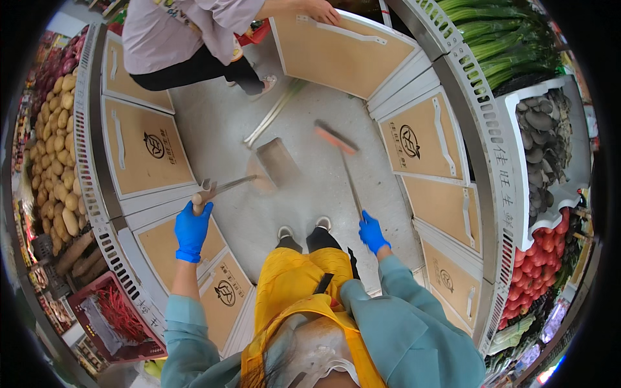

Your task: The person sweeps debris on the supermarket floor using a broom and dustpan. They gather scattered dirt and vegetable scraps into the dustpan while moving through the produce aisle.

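Note:
My left hand (190, 235), in a blue glove, grips the top of a long-handled dustpan's handle (228, 186). The dustpan's pan (279, 162) is blurred, on or just above the grey floor. My right hand (372, 234), also gloved in blue, is closed around the stick (353, 186) of a broom. Its orange and dark head (335, 137) is blurred, so I cannot tell whether it touches the floor. Long green onions (270, 116) lie on the floor (310, 194) beyond the pan, their pale ends towards it.
Ahead, another person (170, 39) crouches or bends, a hand (322, 9) on a large wooden cabinet door (339, 51). Cabinets line both sides below produce racks. Potatoes (58, 145) and a crate (114, 317) of red chillies are left; leafy greens (495, 41) and tomatoes (536, 266) right.

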`<state>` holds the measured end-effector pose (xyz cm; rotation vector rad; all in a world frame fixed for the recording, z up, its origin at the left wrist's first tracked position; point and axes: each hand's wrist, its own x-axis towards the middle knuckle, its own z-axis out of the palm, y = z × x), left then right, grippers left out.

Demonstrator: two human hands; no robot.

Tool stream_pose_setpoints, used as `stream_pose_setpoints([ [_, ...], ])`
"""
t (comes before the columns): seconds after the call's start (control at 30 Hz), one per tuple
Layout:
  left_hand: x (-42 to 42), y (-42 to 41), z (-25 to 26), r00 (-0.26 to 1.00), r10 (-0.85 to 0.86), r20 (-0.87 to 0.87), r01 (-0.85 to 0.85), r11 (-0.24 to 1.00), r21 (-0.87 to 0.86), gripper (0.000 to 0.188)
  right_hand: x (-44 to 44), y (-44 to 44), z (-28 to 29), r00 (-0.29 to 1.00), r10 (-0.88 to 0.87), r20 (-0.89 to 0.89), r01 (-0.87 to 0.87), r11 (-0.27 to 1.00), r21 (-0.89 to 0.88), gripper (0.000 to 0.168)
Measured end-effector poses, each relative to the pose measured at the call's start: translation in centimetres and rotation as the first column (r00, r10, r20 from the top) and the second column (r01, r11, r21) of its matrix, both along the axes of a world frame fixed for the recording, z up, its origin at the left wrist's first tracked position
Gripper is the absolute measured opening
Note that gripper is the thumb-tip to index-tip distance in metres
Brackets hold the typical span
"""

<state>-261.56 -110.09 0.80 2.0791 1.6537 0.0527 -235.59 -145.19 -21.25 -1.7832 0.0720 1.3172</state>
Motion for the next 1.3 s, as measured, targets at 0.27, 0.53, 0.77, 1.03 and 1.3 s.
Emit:
stream_pose_setpoints([
  [0.27,0.0,4.5,-0.5,0.99,0.028,0.135,0.016,0.95,-0.31,0.028,-10.9,5.0,-2.9,0.992,0.121,-0.027,-0.12,0.993,0.016,0.036],
  [0.53,-3.5,6.7,-2.3,0.936,-0.064,0.347,0.221,0.872,-0.436,0.027,-10.5,6.6,6.1,0.983,0.094,0.155,-0.074,0.989,-0.13,0.041],
  [0.77,-2.1,6.9,-2.3,0.929,-0.04,0.367,0.214,0.868,-0.447,0.029,-17.5,10.6,-4.0,0.964,0.125,0.234,-0.095,0.986,-0.139,0.029],
  [1.03,-2.0,7.0,-2.0,0.912,-0.027,0.41,0.23,0.861,-0.454,0.027,-13.5,10.1,6.0,0.99,-0.134,0.037,0.139,0.968,-0.211,0.038],
  [1.3,-2.4,7.1,-3.4,0.912,-0.074,0.402,0.25,0.879,-0.405,0.024,-20.0,9.3,-1.3,0.912,0.264,0.315,-0.161,0.935,-0.317,0.041],
])
